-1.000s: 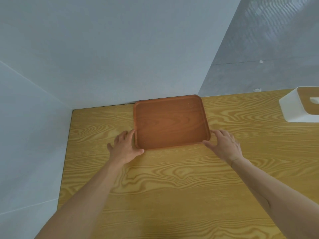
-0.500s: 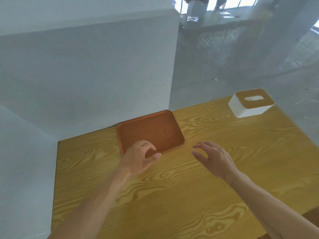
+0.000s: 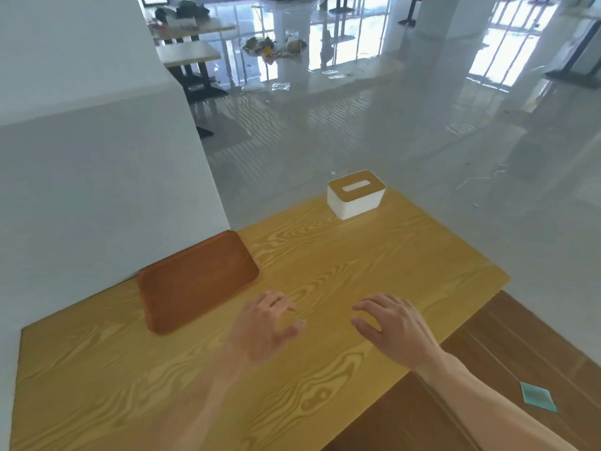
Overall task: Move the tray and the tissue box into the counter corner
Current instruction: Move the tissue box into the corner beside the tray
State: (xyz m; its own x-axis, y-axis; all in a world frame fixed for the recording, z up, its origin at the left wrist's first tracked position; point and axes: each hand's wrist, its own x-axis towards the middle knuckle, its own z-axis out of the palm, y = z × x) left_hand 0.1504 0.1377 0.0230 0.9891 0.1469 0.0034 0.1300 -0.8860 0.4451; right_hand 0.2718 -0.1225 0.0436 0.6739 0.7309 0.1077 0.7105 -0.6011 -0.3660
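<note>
Forearms entering from 6 o'clock, both reaching out over the tabletop. Left hand hovering at centre, grip loose and wide, fingers half curled, holding nothing. Right hand just beside it at 3 o'clock, grip likewise wide and empty, palm down. Neither touching anything; likely poised this way to travel on toward the second object, both palms ready to bracket it.

Tray lying flat at 10 o'clock from the hands, its far edge close against the grey wall, apparently where wanted, though bare tabletop shows between it and the left-side wall, so not tight into the corner.

Tissue box upright at 12 o'clock, well apart from both hands and from the tray, sitting close to the far edge of the tabletop with open floor beyond. Judged remaining: grasp at the two short sides, then draw back toward 9 o'clock beside the tray. Plenty of clear wood grain between box and tray for sliding; main hazard a push outward tipping the box off the far edge.
</note>
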